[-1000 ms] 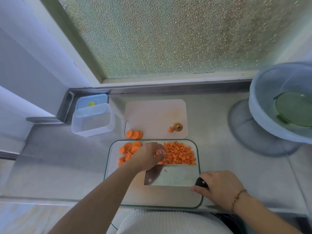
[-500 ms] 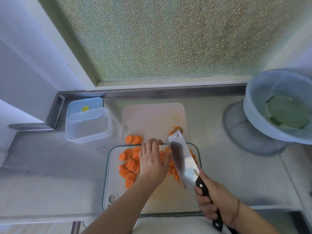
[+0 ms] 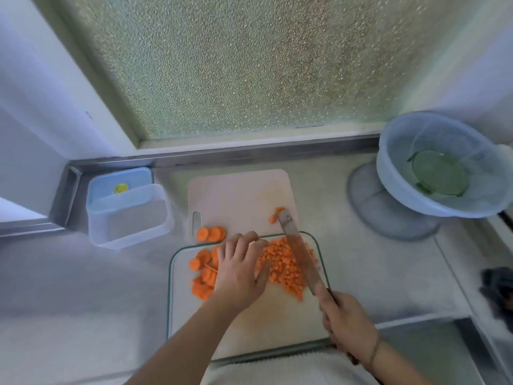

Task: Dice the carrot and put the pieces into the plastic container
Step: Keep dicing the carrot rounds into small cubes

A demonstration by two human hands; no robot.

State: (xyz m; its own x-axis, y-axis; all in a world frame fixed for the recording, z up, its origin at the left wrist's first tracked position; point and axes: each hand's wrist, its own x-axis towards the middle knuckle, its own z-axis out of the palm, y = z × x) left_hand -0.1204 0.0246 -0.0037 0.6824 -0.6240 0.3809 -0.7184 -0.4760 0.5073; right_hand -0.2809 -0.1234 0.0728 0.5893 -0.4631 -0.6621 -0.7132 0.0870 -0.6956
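Orange dice lie heaped on the glass cutting board point(image 3: 194, 329) nearest the person, where both hands are at work: the right hand point(image 3: 348, 326) is wrapped round the handle of the cleaver point(image 3: 301, 255), whose blade runs edge-down along the right flank of the diced carrot point(image 3: 283, 266), while the left hand point(image 3: 241, 269) lies over the middle of the board with fingers bent, though blur makes it hard to tell whether it pinches anything. Uncut carrot slices point(image 3: 204, 273) sit just left of that hand, a few more on the pale second board point(image 3: 238, 195) beyond, beside the carrot top point(image 3: 276, 213). Dicing looks partly done, with the blade gathering the pile aside. The next move calls for drawing a stack of slices under the blade, fingertips tucked back. Farther left on the bench point(image 3: 83, 273) stands the plastic container point(image 3: 127, 215), holding no carrot, its blue lid point(image 3: 119, 183) behind it; a colander point(image 3: 441, 165) sits far right
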